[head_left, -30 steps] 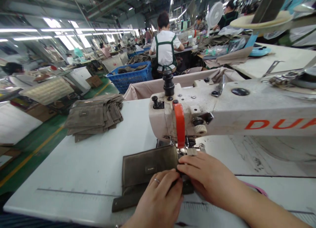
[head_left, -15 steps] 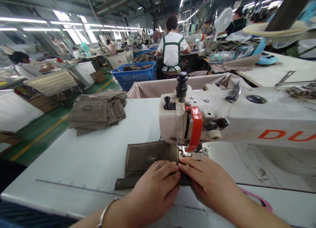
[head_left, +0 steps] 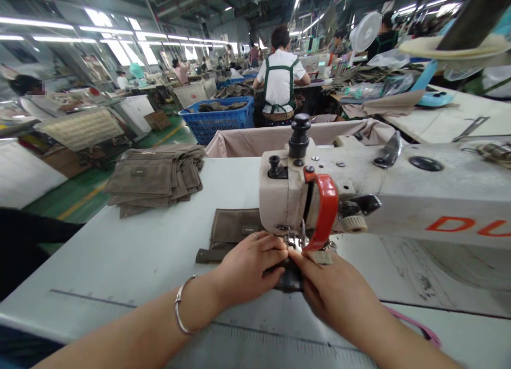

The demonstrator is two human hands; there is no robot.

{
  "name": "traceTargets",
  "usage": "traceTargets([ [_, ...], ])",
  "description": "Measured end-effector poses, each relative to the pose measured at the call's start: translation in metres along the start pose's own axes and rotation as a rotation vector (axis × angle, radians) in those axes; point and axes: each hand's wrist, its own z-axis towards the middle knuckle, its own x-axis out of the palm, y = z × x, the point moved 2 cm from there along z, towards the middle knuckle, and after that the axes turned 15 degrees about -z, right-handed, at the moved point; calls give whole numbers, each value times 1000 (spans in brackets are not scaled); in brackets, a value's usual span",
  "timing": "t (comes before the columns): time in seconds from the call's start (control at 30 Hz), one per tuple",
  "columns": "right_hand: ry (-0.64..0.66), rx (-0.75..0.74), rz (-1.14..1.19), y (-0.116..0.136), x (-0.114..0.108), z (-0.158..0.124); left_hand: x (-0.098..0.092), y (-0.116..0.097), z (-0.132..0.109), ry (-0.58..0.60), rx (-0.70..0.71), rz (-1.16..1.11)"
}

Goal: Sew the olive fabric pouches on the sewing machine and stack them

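A brown-grey fabric panel [head_left: 231,225] with a small dark label lies on the machine table, partly under the head of a sewing machine [head_left: 279,190]. My left hand [head_left: 253,262] presses down on the panel left of the needle area, its fingers together and gripping the cloth. Beside the presser foot [head_left: 295,242], my right hand [head_left: 335,281] has its fingers closed on the cloth edge, the fingertips of both hands almost meeting. Part of the panel is hidden beneath the hands and the machine head. A red guard [head_left: 325,212] curves down just above my right fingers.
A stack of similar fabric panels [head_left: 147,180] sits at the table's back left. Printed ruler marks [head_left: 279,337] run along the front. A pink-handled item [head_left: 419,326] lies by my right forearm. Beyond are a cloth-lined bin [head_left: 239,142], a blue crate [head_left: 217,124] and a seated co-worker [head_left: 279,76].
The panel has moved away from me, further under the machine head. Both hands have shifted forward with it, and more of my left forearm shows. A dark shape has appeared at the left edge.
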Motion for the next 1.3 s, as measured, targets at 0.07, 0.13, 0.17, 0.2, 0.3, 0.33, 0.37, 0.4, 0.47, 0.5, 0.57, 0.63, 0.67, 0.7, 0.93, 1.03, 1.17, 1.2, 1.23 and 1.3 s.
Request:
traceTargets([
  [0.07, -40, 4, 37, -1, -3, -1, -1, 4, 0, 20, 3, 15],
  [0.13, -99, 38, 55, -4, -8, -1, -5, 9, -2, 22, 12, 27],
  [0.17, -132, 66, 47, -6, -10, -1, -7, 12, -4, 11, 20, 26],
  [0.2, -160, 95, 28, -8, -12, -1, -9, 16, -5, -9, 32, 16],
  [0.3, -186, 143, -58, -15, -14, 2, -16, 25, -9, -62, 63, -48],
  [0.33, -182, 144, -88, -17, -15, 2, -18, 26, -10, -73, 71, -69],
  [0.37, -174, 142, -116, -19, -15, 3, -19, 26, -10, -80, 78, -83],
  [0.4, -166, 141, -141, -21, -15, 3, -19, 26, -10, -81, 81, -88],
  [0.47, -148, 148, -176, -23, -14, 2, -17, 22, -10, -79, 76, -80],
  [0.5, -136, 155, -183, -23, -14, 2, -15, 20, -10, -81, 67, -72],
  [0.57, -133, 150, -155, -21, -14, 1, -10, 15, -9, -108, 48, -52],
  [0.63, -166, 92, -72, -15, -13, 1, -4, 10, -9, -151, 30, -31],
  [0.67, -184, 52, -18, -11, -13, 1, -1, 7, -9, -166, 23, -20],
  [0.7, -196, 13, 35, -7, -12, 2, 2, 4, -9, -173, 15, -10],
  [0.93, -206, 12, 182, 1, -5, 1, 9, -3, -8, -202, 4, 21],
  [1.03, -218, 18, 156, 0, -4, 1, 8, 0, -5, -222, 36, 2],
  [1.17, -258, 9, 66, -1, -2, 5, 7, 6, 1, -221, 45, -9],
  [1.2, -264, 8, 46, -2, -2, 7, 6, 7, 3, -217, 41, -8],
  [1.23, -269, 6, 30, -2, -1, 8, 5, 8, 4, -213, 32, -8],
  [1.3, -272, 9, 2, -3, 2, 10, 4, 10, 7, -215, 10, -8],
])
